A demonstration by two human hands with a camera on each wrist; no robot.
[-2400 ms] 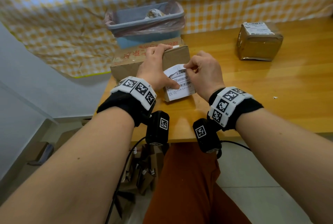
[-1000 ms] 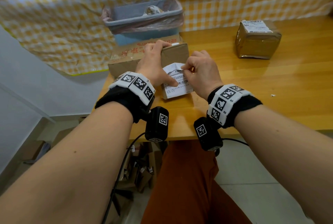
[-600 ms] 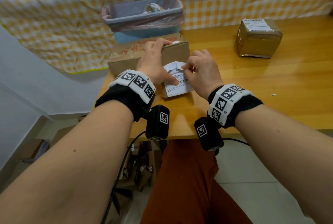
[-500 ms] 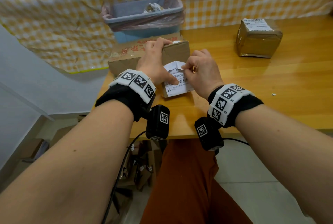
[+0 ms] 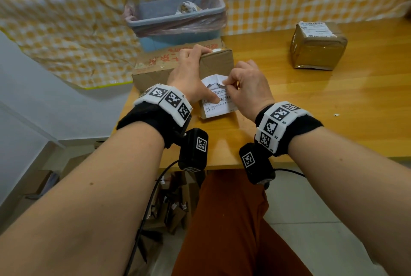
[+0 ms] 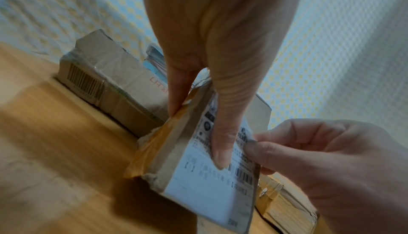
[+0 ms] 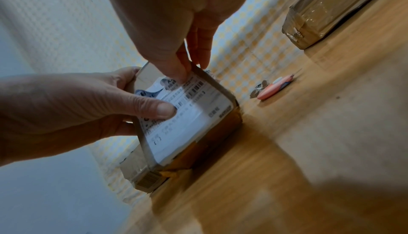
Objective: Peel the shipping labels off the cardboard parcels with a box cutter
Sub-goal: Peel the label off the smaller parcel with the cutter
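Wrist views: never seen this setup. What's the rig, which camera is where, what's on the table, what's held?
No robot here: a person works with bare hands, wearing marker bands and a small camera on each wrist, plus a camera on the head. The head view looks down over both forearms; each wrist view looks along its own hand.

On the wooden table the left hand grips a small cardboard parcel, thumb pressing on its shipping label. The right hand pinches the label's lifted upper edge. A flat box lies behind, a taped parcel far right, a lined bin beyond the table edge. A pink tool, probably the box cutter, lies unheld.
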